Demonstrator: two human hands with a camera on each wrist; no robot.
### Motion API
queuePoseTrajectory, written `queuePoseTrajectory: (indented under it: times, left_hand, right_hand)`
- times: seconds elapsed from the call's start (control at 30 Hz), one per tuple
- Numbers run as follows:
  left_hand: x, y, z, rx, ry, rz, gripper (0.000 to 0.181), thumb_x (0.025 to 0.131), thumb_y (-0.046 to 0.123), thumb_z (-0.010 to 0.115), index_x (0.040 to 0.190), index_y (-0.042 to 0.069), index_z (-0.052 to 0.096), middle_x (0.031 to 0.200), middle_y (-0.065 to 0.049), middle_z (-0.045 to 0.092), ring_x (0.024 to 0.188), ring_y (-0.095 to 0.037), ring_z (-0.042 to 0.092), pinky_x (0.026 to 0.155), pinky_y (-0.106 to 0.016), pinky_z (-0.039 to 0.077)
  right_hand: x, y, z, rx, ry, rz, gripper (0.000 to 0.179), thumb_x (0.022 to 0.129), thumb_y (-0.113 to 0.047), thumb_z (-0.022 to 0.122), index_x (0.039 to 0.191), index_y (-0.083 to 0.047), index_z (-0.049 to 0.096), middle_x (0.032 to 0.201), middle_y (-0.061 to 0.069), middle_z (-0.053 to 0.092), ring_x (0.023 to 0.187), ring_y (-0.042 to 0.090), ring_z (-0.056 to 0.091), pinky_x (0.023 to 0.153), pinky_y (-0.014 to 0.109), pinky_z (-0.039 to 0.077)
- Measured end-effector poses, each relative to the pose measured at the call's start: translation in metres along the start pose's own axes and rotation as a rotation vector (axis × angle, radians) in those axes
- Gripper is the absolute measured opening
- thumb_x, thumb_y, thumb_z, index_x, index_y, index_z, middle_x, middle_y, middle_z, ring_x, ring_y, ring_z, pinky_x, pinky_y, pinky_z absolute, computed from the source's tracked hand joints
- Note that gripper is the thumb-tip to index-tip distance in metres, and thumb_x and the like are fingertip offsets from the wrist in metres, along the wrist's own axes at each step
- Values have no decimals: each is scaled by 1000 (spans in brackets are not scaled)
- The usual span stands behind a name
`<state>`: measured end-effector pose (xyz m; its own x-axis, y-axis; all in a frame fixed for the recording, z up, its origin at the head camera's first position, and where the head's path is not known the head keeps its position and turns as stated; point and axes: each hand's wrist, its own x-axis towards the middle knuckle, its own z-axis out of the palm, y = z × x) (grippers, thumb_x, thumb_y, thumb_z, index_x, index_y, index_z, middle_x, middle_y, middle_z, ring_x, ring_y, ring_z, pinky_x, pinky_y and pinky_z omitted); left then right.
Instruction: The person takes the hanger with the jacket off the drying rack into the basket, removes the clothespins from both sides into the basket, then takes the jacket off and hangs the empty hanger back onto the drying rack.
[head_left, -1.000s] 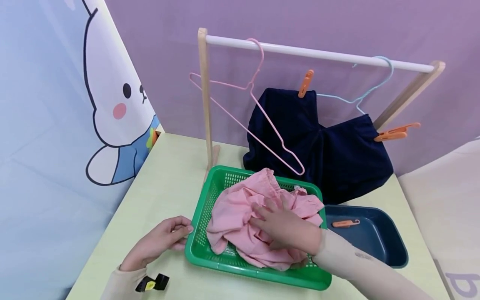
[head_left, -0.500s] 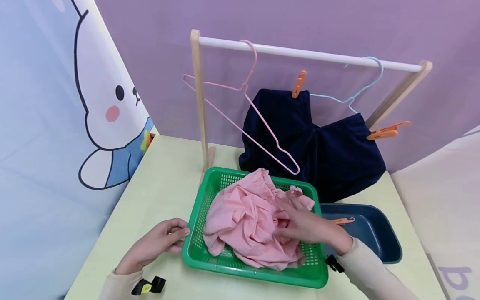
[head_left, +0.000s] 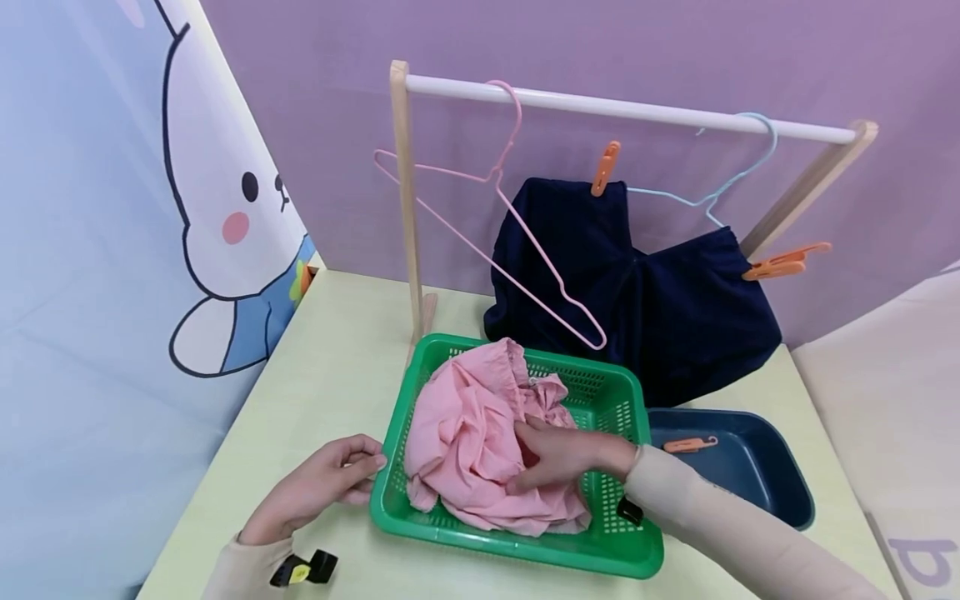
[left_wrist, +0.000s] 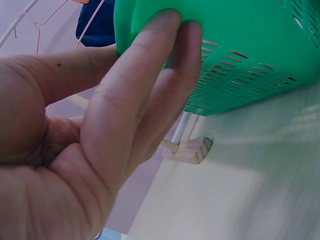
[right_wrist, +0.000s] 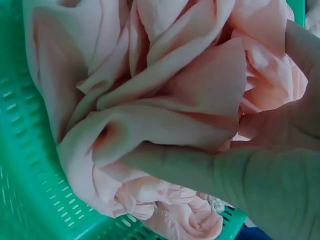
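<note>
A rumpled pink garment [head_left: 468, 433] with gathered edges lies in a green plastic basket [head_left: 517, 546]. My right hand [head_left: 558, 454] reaches in over the basket's right side and grips the garment's right part between thumb and fingers. In the right wrist view one finger [right_wrist: 175, 162] is sunk into a fold of the garment [right_wrist: 185, 100]. My left hand [head_left: 330, 479] pinches the basket's left rim. The left wrist view shows its fingers [left_wrist: 135, 85] against the outer wall of the basket [left_wrist: 240, 30], with the thumb at the rim.
Behind the basket stands a drying rack [head_left: 630, 106] with an empty pink hanger [head_left: 517, 200] and a light blue hanger [head_left: 738, 179]. A navy garment [head_left: 637, 308] hangs there with orange clothespins [head_left: 606, 169]. A dark blue tray [head_left: 757, 475] at right holds another clothespin [head_left: 690, 445].
My right hand lifted off the garment, shifted right, then came back left into it. The garment is bunched farther left, baring the basket's right side. My left hand stayed at the rim.
</note>
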<state>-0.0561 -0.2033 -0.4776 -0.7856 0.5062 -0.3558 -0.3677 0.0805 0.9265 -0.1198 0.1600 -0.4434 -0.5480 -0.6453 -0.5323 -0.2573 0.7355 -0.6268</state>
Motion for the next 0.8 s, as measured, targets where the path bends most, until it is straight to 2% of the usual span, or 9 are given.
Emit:
queuePoseTrajectory:
  times: [0.1, 0.23, 0.3, 0.4, 0.5, 0.6, 0.7, 0.8]
  left_hand:
    - [1, 2, 2, 22, 26, 1, 30, 105, 17, 55, 115, -11, 54, 95, -13, 64, 84, -26, 69, 73, -37, 60]
    - [-1, 9, 5, 112, 135, -6, 36, 102, 20, 61, 120, -11, 55, 102, -15, 64, 90, -28, 69, 75, -39, 60]
    - [-2, 14, 8, 193, 202, -8, 40, 100, 22, 65, 124, -9, 55, 107, -15, 64, 93, -28, 69, 75, -40, 60]
    - [-5, 24, 15, 391, 311, 3, 45, 97, 28, 69, 128, -3, 57, 114, -12, 66, 98, -26, 69, 78, -41, 60]
    - [-7, 37, 23, 619, 407, 33, 48, 96, 30, 70, 133, 1, 57, 123, -13, 64, 107, -29, 65, 84, -44, 57]
    - [-10, 51, 33, 806, 472, 62, 51, 97, 29, 69, 137, 1, 55, 131, -18, 59, 118, -36, 59, 93, -52, 52]
    - [-12, 62, 43, 912, 505, 92, 53, 96, 27, 70, 139, 0, 53, 136, -22, 55, 123, -40, 54, 97, -58, 47]
    - [-11, 69, 51, 951, 530, 137, 54, 95, 27, 71, 139, 1, 54, 137, -21, 55, 125, -39, 53, 98, -58, 47]
  right_hand:
    - [-6, 1, -4, -13, 36, -20, 95, 87, -48, 75, 156, -7, 25, 152, 15, 31, 137, 24, 32, 111, 44, 34]
    - [-26, -3, -13, -20, 112, -59, 95, 89, -45, 73, 158, -6, 22, 154, 14, 32, 136, 26, 34, 108, 46, 38]
    - [-38, -5, -17, -19, 160, -65, 91, 91, -44, 72, 159, -7, 22, 156, 15, 30, 138, 28, 35, 108, 49, 38]
    - [-55, -9, -17, -50, 250, -49, 89, 93, -47, 69, 160, -11, 22, 160, 15, 25, 143, 30, 29, 111, 53, 34]
    - [-70, -13, -12, -197, 372, -22, 87, 94, -55, 64, 160, -16, 24, 163, 11, 23, 146, 33, 25, 112, 57, 31]
    - [-81, -16, -6, -368, 496, -8, 82, 95, -56, 62, 159, -16, 30, 162, 8, 26, 143, 35, 31, 109, 62, 33]
    - [-89, -18, -2, -471, 585, -14, 79, 95, -52, 65, 157, -14, 34, 160, 8, 30, 141, 36, 36, 107, 64, 33]
    - [-95, -17, -2, -502, 651, -27, 77, 93, -46, 71, 155, -14, 38, 157, 10, 36, 140, 34, 38, 107, 64, 34]
